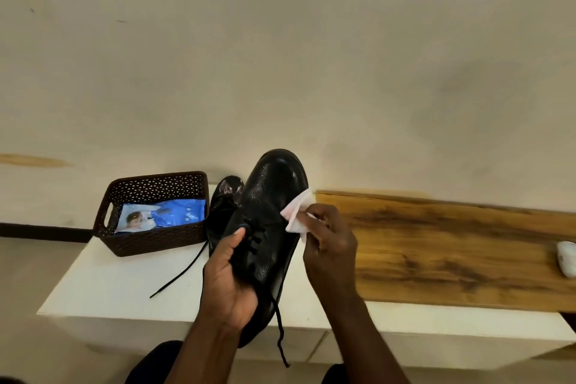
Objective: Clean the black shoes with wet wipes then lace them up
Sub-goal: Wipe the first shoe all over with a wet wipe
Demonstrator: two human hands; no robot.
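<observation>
Wiping the held black shoe, toe end first; lacing not begun.

Left hand grips the shoe from its 9 o'clock side near the heel, thumb up at the eyelets, fingers wrapped beneath. Shoe is raised above the white surface, long axis running heel at 6 o'clock to toe at 12, tipped slightly toward 1. Right hand pinches a wet wipe in curled fingers and presses it on the shoe's 3 o'clock flank, just behind the toe cap. Right hand is the nearer to the uncleaned toe, which lies at 11 o'clock from the wipe. Loose lace dangles from the heel end. Second shoe rests on the surface behind, beside the brown basket holding the wipes packet.
</observation>
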